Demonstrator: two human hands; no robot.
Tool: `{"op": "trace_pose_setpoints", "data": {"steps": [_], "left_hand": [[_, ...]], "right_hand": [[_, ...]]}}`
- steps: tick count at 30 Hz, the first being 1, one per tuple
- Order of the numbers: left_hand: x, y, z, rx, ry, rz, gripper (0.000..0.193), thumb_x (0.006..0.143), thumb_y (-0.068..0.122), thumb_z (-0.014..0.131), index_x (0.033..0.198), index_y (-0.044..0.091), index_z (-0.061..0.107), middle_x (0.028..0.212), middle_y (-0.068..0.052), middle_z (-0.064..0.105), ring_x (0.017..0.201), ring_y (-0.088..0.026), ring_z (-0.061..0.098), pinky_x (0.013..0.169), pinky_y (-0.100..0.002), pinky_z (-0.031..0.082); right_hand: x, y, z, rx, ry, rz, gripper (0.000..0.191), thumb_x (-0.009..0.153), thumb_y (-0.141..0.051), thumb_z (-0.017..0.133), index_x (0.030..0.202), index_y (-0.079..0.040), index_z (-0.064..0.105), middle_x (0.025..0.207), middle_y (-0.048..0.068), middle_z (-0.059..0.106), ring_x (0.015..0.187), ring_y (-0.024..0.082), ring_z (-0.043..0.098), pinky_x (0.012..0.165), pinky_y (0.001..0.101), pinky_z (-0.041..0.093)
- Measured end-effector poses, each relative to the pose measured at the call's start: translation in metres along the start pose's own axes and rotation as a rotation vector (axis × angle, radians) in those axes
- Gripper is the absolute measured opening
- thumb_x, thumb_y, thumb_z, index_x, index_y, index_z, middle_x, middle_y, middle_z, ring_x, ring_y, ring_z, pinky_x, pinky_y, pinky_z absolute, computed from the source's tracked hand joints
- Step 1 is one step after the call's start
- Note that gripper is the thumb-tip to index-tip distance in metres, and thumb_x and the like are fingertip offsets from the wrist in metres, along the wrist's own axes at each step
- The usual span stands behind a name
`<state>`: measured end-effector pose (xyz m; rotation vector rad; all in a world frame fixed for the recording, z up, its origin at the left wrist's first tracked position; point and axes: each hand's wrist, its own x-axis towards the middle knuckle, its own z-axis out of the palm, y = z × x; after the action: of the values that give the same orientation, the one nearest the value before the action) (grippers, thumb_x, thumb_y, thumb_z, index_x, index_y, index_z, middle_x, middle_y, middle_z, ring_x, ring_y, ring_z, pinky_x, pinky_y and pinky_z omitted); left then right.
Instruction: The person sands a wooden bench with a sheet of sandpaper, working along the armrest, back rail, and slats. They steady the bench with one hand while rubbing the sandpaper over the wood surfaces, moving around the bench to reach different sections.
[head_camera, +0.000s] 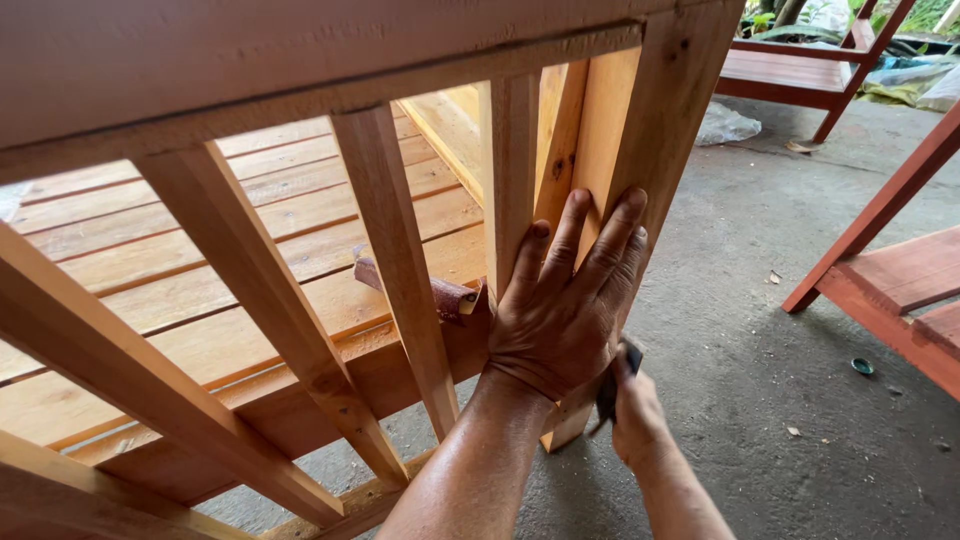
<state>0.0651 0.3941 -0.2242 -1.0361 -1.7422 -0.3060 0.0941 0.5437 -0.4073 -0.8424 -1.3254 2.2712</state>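
My left hand (560, 310), fingers spread, braces unfinished bench corner post (640, 150); right hand (635, 410) below grips dark tool (608, 392), possibly sandpaper.

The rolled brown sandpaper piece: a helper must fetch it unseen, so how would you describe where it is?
Start at the unpainted slatted wooden frame filling the left of the view. Follow its lower rail to the corner post where the left hand lies flat. Just left of that hand, the rolled sandpaper rests on the seat boards, the only dark, curled scrap among pale straight wood.
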Motion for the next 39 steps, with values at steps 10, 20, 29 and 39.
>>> {"op": "trace_pose_setpoints", "data": {"steps": [10, 20, 29, 39], "left_hand": [[-0.001, 0.001, -0.007, -0.036, 0.004, 0.000, 0.040, 0.112, 0.027, 0.056, 0.149, 0.014, 0.065, 0.169, 0.001, 0.040, 0.157, -0.027, 0.038, 0.128, -0.046, 0.025], [-0.005, 0.002, 0.003, 0.005, 0.036, 0.000, 0.037, 0.116, 0.029, 0.051, 0.149, 0.019, 0.065, 0.169, 0.003, 0.039, 0.158, -0.025, 0.036, 0.130, -0.044, 0.018], [-0.004, 0.001, 0.001, 0.031, 0.025, 0.013, 0.040, 0.115, 0.026, 0.048, 0.150, 0.021, 0.066, 0.170, 0.004, 0.039, 0.159, -0.024, 0.035, 0.130, -0.044, 0.018], [-0.007, 0.002, -0.003, -0.006, 0.025, 0.016, 0.039, 0.113, 0.025, 0.051, 0.148, 0.018, 0.068, 0.168, 0.003, 0.043, 0.158, -0.026, 0.039, 0.130, -0.043, 0.023]], "right_hand": [[-0.002, 0.075, -0.002, 0.084, 0.080, -0.147, 0.070, 0.097, -0.056, 0.053, 0.145, -0.005, 0.052, 0.145, 0.011, 0.060, 0.135, 0.025, 0.053, 0.115, 0.0438, 0.037], [0.021, 0.069, -0.032, -0.027, 0.136, -0.153, 0.071, 0.107, -0.061, 0.051, 0.135, 0.004, 0.044, 0.141, 0.024, 0.059, 0.138, 0.029, 0.049, 0.120, 0.0455, 0.030], [0.014, 0.048, -0.022, -0.098, 0.198, 0.191, 0.074, 0.104, -0.053, 0.043, 0.144, 0.009, 0.054, 0.139, 0.022, 0.064, 0.133, 0.030, 0.054, 0.118, 0.0480, 0.035], [0.029, 0.053, -0.019, -0.021, -0.054, 0.104, 0.061, 0.102, -0.045, 0.049, 0.142, 0.001, 0.053, 0.142, 0.013, 0.063, 0.136, 0.025, 0.053, 0.118, 0.0386, 0.035]]}}
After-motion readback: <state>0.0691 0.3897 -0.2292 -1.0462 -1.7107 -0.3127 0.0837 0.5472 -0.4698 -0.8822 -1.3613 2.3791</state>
